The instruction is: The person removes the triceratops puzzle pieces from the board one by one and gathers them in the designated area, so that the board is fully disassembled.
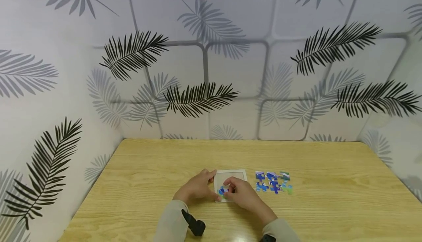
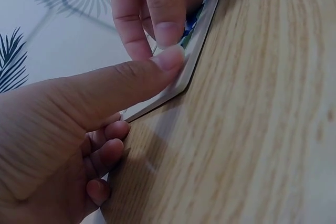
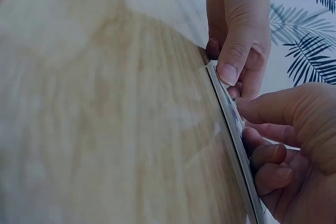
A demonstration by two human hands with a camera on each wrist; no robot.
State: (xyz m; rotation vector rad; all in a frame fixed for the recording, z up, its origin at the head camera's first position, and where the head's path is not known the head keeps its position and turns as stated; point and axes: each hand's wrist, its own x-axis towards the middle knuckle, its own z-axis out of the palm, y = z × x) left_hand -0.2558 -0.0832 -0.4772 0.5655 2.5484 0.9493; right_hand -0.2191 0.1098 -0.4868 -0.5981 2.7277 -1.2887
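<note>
A square, light-coloured puzzle tray (image 1: 230,171) with a raised rim lies flat on the table. My left hand (image 1: 197,186) holds it by the left side, thumb at the near left corner and fingers toward the far left corner. Blue and green puzzle pieces (image 1: 221,190) lie inside, in the tray's near left part. Over them is my right hand (image 1: 245,194), its thumb and fingers pinching a puzzle piece low against the tray; the fingers mostly hide that piece. In the left wrist view, the right thumb (image 2: 167,30) points down close to the left thumb (image 2: 170,59).
To the right of the tray several loose blue, purple and green jigsaw pieces (image 1: 273,183) lie grouped on the wooden table (image 1: 158,165). Leaf-patterned walls (image 1: 230,117) stand at the table's back and sides. A black strap device (image 1: 196,227) sits on the left wrist.
</note>
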